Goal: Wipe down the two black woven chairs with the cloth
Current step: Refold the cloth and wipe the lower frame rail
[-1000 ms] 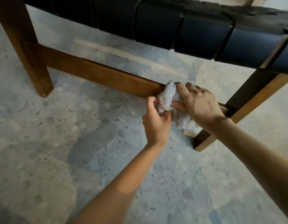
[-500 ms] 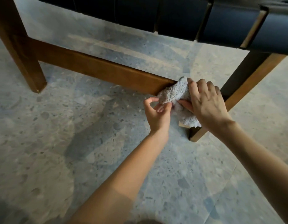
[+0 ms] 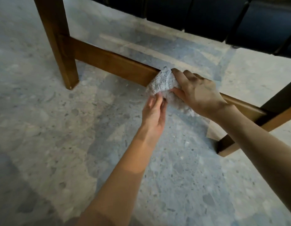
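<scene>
A black woven chair seat (image 3: 215, 15) runs across the top of the head view, on a brown wooden frame. Its low wooden crossbar (image 3: 112, 62) slants from the left leg (image 3: 59, 46) down to the right leg (image 3: 249, 137). A fluffy white-grey cloth (image 3: 162, 84) is draped over the crossbar near its middle. My right hand (image 3: 198, 93) grips the cloth against the bar, fingers over the top and thumb below. My left hand (image 3: 153, 111) pinches the cloth's lower edge from beneath.
Grey speckled terrazzo floor (image 3: 59, 144) lies all around under the chair. The chair's left leg stands at upper left and the right leg at right. Both my forearms reach in from the bottom of the view.
The cloth and both hands have slid left along the crossbar, away from the right leg. The view has shifted right, so the left leg now sits nearer the centre.
</scene>
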A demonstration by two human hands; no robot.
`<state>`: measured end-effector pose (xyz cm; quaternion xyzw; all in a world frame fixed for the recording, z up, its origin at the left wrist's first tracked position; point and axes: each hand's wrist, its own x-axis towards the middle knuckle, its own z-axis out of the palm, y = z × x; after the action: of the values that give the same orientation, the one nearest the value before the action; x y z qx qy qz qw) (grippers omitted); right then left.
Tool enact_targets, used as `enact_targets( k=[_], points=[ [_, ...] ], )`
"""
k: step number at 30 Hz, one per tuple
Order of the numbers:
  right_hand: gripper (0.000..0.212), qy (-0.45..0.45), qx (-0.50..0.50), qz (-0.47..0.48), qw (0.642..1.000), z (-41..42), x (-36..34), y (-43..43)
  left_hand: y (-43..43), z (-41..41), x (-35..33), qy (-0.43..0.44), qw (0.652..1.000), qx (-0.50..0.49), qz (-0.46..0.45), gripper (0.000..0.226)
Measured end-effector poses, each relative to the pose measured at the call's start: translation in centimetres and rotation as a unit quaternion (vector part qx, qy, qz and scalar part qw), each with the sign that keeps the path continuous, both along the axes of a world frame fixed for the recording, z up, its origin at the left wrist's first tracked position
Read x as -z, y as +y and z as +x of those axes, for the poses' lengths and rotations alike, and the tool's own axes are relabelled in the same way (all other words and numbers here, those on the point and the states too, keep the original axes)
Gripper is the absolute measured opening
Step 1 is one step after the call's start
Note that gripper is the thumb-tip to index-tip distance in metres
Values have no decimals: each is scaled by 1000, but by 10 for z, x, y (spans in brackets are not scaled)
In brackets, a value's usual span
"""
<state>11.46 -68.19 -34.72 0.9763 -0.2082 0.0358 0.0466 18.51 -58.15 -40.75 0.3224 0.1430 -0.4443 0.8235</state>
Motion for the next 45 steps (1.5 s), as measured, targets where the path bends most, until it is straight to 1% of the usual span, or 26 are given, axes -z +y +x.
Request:
enact_targets(
  k=[2, 4, 8, 13, 16, 18, 21, 24, 25, 28, 29, 31, 33, 35, 40, 45],
  points=[
    [58, -10, 11, 6, 1000, -28, -1, -4, -8, -20, 1, 2, 1000, 30, -8, 9],
    [59, -5, 37, -11, 999, -62, -1, -9, -19, -45, 3, -10, 997, 70, -23, 12],
    [57, 4, 130, -49, 990, -110, -1, -9, -39, -90, 0, 11, 986, 164, -20, 19],
    [54, -10, 199, -15, 980, -116, 3, -3, -50, -108, -2, 35, 973, 223, -47, 25],
    [57, -31, 196, -20, 980, -107, 4, 1, -48, -103, 1, 20, 973, 230, -25, 21],
    [61, -32, 165, -26, 985, -93, 3, 3, -44, -91, 6, 11, 978, 207, -13, 17],
    [64, -37, 106, -15, 994, -58, 1, 6, -31, -56, 9, 17, 991, 127, -33, 12],
    [54, -46, 50, -14, 998, -10, 1, 11, -13, -10, 8, 6, 997, 73, -35, 12],
    [53, -46, 35, -19, 998, 6, 1, 12, -7, 6, 7, 2, 998, 63, -27, 12],
    [53, -43, 2, -17, 999, 60, 2, 22, 11, 51, 2, -18, 999, 44, 21, 25],
    [53, -44, -7, -20, 999, 79, 2, 26, 17, 66, 0, -24, 998, 40, 31, 26],
    [53, -51, -31, -51, 997, 115, 4, 34, 28, 98, -3, -33, 998, 32, 41, 13],
    [53, -48, -51, -78, 994, 150, 7, 42, 37, 128, -4, -36, 997, 20, 59, 12],
    [53, -52, -50, -90, 993, 181, 7, 50, 42, 155, -6, -48, 996, 6, 74, 9],
    [54, -51, -75, -102, 991, 253, 17, 72, 64, 221, -3, -88, 988, -38, 125, 22],
    [58, -49, -106, -78, 990, 297, 19, 85, 82, 257, -6, -138, 973, -88, 165, 31]
  ],
)
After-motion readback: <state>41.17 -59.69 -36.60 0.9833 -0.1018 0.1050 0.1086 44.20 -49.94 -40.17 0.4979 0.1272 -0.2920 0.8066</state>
